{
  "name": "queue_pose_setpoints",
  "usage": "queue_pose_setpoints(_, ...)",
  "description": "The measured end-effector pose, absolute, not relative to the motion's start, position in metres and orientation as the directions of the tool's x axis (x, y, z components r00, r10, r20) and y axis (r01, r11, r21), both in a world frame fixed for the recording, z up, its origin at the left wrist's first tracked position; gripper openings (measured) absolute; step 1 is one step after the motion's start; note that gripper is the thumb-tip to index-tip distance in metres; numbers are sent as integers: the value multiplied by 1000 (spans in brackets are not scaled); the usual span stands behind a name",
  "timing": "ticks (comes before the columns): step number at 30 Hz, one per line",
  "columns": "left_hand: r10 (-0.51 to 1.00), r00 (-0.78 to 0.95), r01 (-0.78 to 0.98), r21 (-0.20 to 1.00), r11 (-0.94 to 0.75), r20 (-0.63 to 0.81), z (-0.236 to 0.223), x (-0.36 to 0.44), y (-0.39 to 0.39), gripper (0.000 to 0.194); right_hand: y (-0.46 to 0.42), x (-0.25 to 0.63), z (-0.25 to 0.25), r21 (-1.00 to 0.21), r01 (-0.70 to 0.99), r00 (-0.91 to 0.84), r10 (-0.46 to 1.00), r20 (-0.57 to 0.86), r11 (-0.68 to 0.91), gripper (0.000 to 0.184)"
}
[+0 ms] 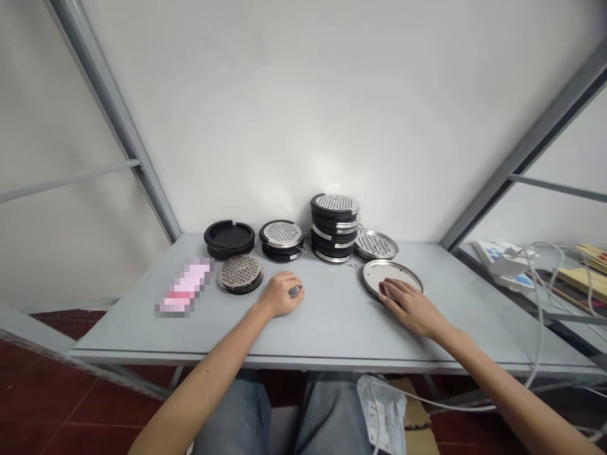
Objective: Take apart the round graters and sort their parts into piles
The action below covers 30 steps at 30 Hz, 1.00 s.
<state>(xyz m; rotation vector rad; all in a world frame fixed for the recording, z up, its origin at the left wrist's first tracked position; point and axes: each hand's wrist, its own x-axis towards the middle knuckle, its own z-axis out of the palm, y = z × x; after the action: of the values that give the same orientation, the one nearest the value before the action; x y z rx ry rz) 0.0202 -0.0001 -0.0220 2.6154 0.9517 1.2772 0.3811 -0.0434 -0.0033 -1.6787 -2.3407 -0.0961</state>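
My left hand [283, 294] rests on the table with its fingers curled toward the thumb, and I see nothing held in it. Close by on its left lies a short stack of round perforated metal grater discs [241, 273]. My right hand [411, 306] lies over the near edge of a stack of plain round metal plates [391, 274]. Its fingers stretch across the top plate, and the thumb is near the rim. Beyond those plates is a pile of shallow round grater plates [377, 244] with raised teeth.
Along the wall stand black round bases [229, 236], a low stack of black-rimmed graters [282, 234] and a taller stack [336, 221], with wire clasps sticking out. A pixelated pink item [187, 285] lies left on the grey table [327, 328]. White cables [539, 316] hang at right.
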Motion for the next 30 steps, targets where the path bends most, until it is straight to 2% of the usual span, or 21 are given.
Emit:
queue_pose_setpoints(3, 569, 473, 467, 356, -809, 673, -23, 23, 1, 13, -39, 376, 3, -131, 950, -246, 939, 242, 283, 46)
queue_pose_setpoints(6, 574, 480, 447, 378, -811, 663, -23, 25, 3, 14, -32, 355, 27, -173, 955, -159, 909, 386, 241, 48)
queue_pose_setpoints(9, 582, 453, 438, 400, -805, 675, -19, 23, 7, 15, -15, 323, 61, -206, 930, -152, 829, 538, 304, 46)
queue_pose_setpoints(13, 607, 365, 440, 444, -781, 706, -14, 16, 9, 17, 26, 284, 98, -166, 922, -165, 744, 647, 349, 50)
queue_pose_setpoints(17, 588, 358, 438, 425, -792, 725, -16, 15, 8, 17, 72, 262, 113, -101, 927, -206, 718, 665, 360, 61)
queue_pose_setpoints(21, 559, 339, 440, 398, -805, 757, -19, 16, 8, 16, 97, 256, 112, -44, 935, -258, 759, 597, 352, 69)
queue_pose_setpoints(24, 561, 329, 451, 395, -800, 760, -20, 16, 8, 17, 99, 255, 108, -3, 940, -275, 763, 584, 341, 66)
queue_pose_setpoints(30, 558, 345, 464, 379, -801, 755, -19, 17, 6, 20, 92, 250, 107, -30, 961, -191, 744, 640, 273, 58)
